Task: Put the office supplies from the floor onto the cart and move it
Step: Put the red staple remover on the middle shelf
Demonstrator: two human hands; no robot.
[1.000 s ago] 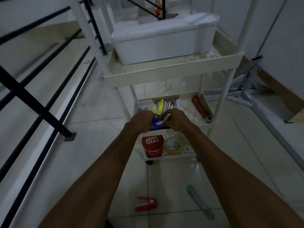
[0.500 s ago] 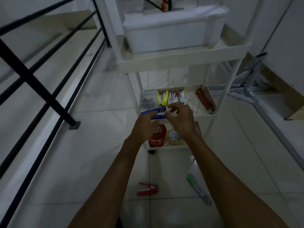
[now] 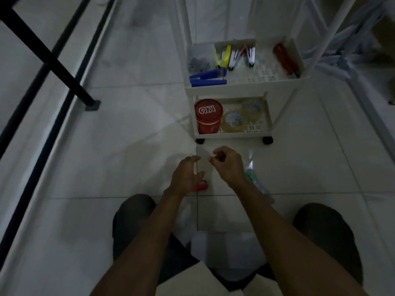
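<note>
The white cart (image 3: 243,87) stands ahead on the tiled floor. A blue stapler (image 3: 208,77) lies at the front left of its middle shelf, beside pens and a red tool (image 3: 285,59). A red tin (image 3: 208,116) and tape rolls (image 3: 234,121) sit on the bottom shelf. On the floor, a red stapler (image 3: 201,186) lies just under my left hand (image 3: 186,175), whose fingers are spread and empty. My right hand (image 3: 227,164) hovers loosely curled with nothing in it, next to a green cutter (image 3: 257,184) partly hidden by that wrist.
A black railing (image 3: 49,54) runs along the left with a post foot (image 3: 93,105) bolted to the floor. Folded grey metal frames (image 3: 350,50) lie to the right of the cart. My knees (image 3: 132,212) sit low at both sides.
Both hands let go of the blue stapler on the middle shelf and drew back down toward the floor. The view tilted downward, and the left hand now hovers over the red stapler.
</note>
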